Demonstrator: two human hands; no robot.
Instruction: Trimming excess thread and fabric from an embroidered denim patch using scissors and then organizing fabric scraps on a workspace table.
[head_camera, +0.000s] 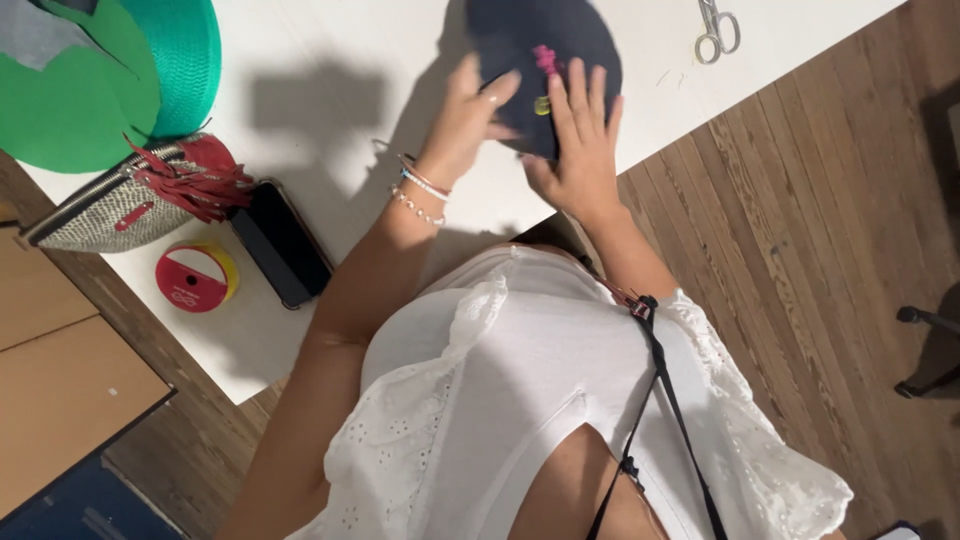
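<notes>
Pressing a dark navy fabric piece (545, 60) flat on the white table (330, 90), the left hand (470, 115) pinches its left edge while the right hand (580, 130) lies spread, fingers flat on the cloth, grasping nothing. One pink trim bit (545, 58) and a small yellow bit (541, 105) already sit on the fabric; most of it is bare, so decorating looks early. Scissors (717, 30) lie untouched, red ribbon spool (195, 277) unused near the phone (280, 243).

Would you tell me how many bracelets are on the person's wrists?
3, all on the left wrist: a bead bracelet lowest, then two thin bracelets nearer the left hand. The right wrist looks bare.
</notes>
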